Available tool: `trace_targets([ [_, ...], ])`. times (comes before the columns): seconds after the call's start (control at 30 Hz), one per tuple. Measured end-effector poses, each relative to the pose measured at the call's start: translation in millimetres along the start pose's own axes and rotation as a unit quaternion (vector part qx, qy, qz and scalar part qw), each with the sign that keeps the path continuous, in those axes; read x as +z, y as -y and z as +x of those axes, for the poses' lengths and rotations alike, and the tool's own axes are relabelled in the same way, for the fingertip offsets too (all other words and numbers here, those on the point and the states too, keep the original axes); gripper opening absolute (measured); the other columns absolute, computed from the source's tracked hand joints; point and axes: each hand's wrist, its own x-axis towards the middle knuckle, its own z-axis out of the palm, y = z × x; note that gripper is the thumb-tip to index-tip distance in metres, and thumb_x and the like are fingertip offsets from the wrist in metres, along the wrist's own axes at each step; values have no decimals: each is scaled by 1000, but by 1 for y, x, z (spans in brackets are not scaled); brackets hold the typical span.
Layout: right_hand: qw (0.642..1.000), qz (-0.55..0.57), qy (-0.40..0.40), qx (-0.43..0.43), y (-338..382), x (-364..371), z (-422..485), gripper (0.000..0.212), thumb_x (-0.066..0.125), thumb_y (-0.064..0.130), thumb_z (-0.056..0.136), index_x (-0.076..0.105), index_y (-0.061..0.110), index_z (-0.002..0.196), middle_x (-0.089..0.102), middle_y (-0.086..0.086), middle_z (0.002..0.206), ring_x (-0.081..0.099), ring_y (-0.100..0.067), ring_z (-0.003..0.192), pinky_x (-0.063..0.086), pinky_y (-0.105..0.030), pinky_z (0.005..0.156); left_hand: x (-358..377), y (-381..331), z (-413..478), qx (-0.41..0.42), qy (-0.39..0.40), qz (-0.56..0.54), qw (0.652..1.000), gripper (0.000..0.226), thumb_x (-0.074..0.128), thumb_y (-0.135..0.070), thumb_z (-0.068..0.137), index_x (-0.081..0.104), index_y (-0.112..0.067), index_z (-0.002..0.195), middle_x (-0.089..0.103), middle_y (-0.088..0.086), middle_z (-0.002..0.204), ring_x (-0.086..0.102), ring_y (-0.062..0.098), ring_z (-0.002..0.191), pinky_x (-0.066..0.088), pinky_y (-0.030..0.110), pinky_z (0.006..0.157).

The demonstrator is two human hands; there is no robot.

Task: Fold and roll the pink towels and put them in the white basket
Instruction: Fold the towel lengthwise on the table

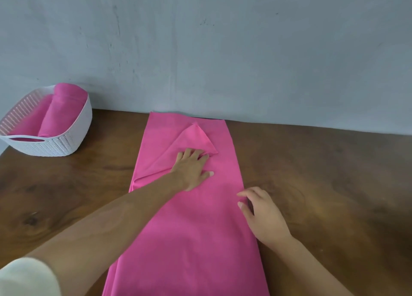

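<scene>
On the table (323, 184), a pink towel (200, 228) lies flat and lengthwise, its far end at the wall (223, 50) and its near end running out of view below. One far corner is turned in as a triangular flap (194, 139). The left hand (191, 168) presses on the towel just below that flap, its grip wide, with fingers straight and spread and holding nothing. The right hand (263, 215) sits at the towel's right edge with its fingers loosely bent. Whether its grip has the hem pinched or only touches it cannot be told.

The cloth looks thin, light and limp, and it lies smooth with few wrinkles. It will likely drape and sag wherever it is lifted, and a fold will probably slide on the smooth wood unless pinned. Flat palms suit creasing and rolling. For lifting, the hems and corners are the places to pinch, ideally two at once so the edge stays straight. Once rolled, it should be gripped round the middle so it does not unwind.

At far left stands the white basket (66, 146), well apart from the towel, with rolled towels (60, 115) already inside.
</scene>
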Motion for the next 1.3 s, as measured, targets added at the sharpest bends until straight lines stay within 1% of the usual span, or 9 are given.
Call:
trace_targets([
  [0.23, 1000, -15, 10, -25, 5, -22, 61, 24, 53, 32, 103, 62, 28, 125, 55, 15, 122, 51, -1, 115, 47, -24, 97, -2, 5, 13, 17, -127, -122, 984, 37, 54, -36, 101, 62, -17, 132, 61, 2, 134, 54, 25, 124, 37, 40, 108],
  [0.33, 999, -4, 16, -43, 10, -31, 97, 28, 55, 30, 102, 60, 26, 129, 56, 12, 124, 52, -4, 115, 48, -26, 96, -10, 5, 10, 2, -195, -244, 950, 16, 72, -22, 92, 68, -14, 106, 68, -1, 107, 62, 19, 96, 48, 35, 91],
  [0.43, 997, -14, 26, -74, 16, -37, 139, 41, 61, 22, 99, 52, 24, 139, 54, 5, 131, 52, -12, 120, 48, -33, 99, -18, 6, 9, -23, -219, -291, 931, 24, 83, -22, 81, 62, -15, 92, 65, -5, 94, 56, 14, 83, 47, 31, 75],
  [0.53, 991, -32, 75, -104, 25, -41, 182, 71, 67, 7, 91, 38, 30, 151, 42, 1, 145, 40, -17, 134, 46, -39, 105, -22, 11, 8, -25, -238, -313, 919, 37, 88, -22, 75, 55, -16, 91, 59, -7, 86, 53, 16, 75, 42, 31, 66],
  [0.7, 968, -98, 162, -165, 52, -43, 243, 93, 58, -13, 82, 31, 38, 155, 23, -1, 157, 22, -23, 143, 42, -40, 108, -36, 24, -1, 17, -196, -373, 907, 35, 84, -28, 81, 58, -21, 104, 60, -12, 87, 57, 5, 81, 49, 27, 75],
  [0.8, 945, -154, 211, -196, 67, -40, 269, 80, 48, -16, 80, 49, 34, 143, 22, -2, 160, 18, -23, 144, 40, -41, 109, -46, 38, -8, 57, -154, -386, 908, 15, 79, -30, 87, 66, -22, 88, 60, -8, 78, 51, 7, 71, 43, 25, 66],
  [0.93, 926, -216, 251, -180, 72, -35, 289, 56, 53, -7, 81, 65, 30, 121, 34, 0, 154, 22, -21, 141, 37, -42, 111, -59, 58, -18, 28, -150, -443, 883, 27, 78, -25, 89, 61, -9, 76, 44, -10, 63, 37, 4, 59, 33, 20, 57],
  [1.13, 916, -271, 241, -172, 46, -31, 297, 44, 68, 32, 91, 62, 11, 129, 50, -4, 142, 32, -26, 134, 41, -46, 107, -62, 126, 1, -98, -212, -479, 846, 63, 69, -60, 84, 63, 2, 88, 67, 24, 87, 64, 41, 78, 55, 54, 73],
  [1.3, 932, -270, 171, -171, 34, -35, 293, 26, 62, 37, 94, 60, 11, 95, 59, -3, 107, 43, -24, 118, 48, -45, 94, -55, 160, 35, -213, -205, -403, 866, 39, 67, -38, 94, 64, -1, 83, 65, 15, 79, 58, 27, 69, 46, 38, 64],
])
